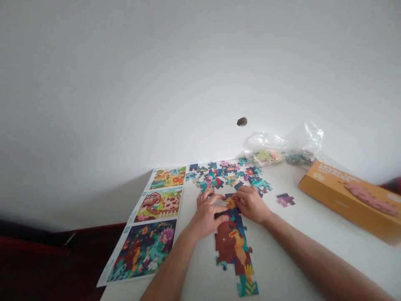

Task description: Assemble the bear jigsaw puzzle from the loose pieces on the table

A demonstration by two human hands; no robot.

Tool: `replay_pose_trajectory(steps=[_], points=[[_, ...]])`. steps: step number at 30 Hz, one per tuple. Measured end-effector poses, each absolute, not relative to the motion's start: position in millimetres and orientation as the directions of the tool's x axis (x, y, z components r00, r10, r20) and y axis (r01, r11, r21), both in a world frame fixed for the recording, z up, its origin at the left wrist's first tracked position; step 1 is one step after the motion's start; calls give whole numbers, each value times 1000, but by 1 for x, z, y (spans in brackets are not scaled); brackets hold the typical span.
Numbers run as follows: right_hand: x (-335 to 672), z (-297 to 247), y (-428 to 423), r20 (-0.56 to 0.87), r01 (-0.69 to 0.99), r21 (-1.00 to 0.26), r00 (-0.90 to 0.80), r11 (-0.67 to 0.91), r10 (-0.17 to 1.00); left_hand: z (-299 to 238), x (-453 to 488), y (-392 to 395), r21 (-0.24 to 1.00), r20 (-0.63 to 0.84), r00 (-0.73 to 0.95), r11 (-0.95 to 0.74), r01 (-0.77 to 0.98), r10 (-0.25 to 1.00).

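My left hand (206,215) and my right hand (250,204) meet over the top end of a partly joined jigsaw puzzle (233,246) showing a brown bear holding a yellow jar. Between my fingertips is an orange-patterned jigsaw piece (231,203), partly hidden by my fingers. Just beyond my hands lies a loose scatter of multicoloured jigsaw pieces (224,176). A small joined group of purple pieces (285,200) sits to the right of my right hand.
A white table (282,255) bears everything and meets a white wall. Printed picture sheets (140,249) lie along its left side. An orange puzzle box (347,200) stands at right, with clear plastic bags (283,146) of pieces behind. Dark red flooring lies beyond the left edge.
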State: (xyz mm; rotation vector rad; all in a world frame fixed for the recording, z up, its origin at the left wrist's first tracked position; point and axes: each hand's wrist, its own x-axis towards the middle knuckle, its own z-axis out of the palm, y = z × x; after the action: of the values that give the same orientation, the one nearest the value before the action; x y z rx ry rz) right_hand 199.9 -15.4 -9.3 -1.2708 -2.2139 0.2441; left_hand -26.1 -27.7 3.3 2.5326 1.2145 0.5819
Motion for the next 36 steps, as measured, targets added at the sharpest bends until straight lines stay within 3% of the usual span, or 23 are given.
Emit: replay_pose_trajectory(steps=[36], points=[[206,-10,-16,291,808,-399,-336,433,896,-4,-24,-27,471,265,620,-660,585,739]])
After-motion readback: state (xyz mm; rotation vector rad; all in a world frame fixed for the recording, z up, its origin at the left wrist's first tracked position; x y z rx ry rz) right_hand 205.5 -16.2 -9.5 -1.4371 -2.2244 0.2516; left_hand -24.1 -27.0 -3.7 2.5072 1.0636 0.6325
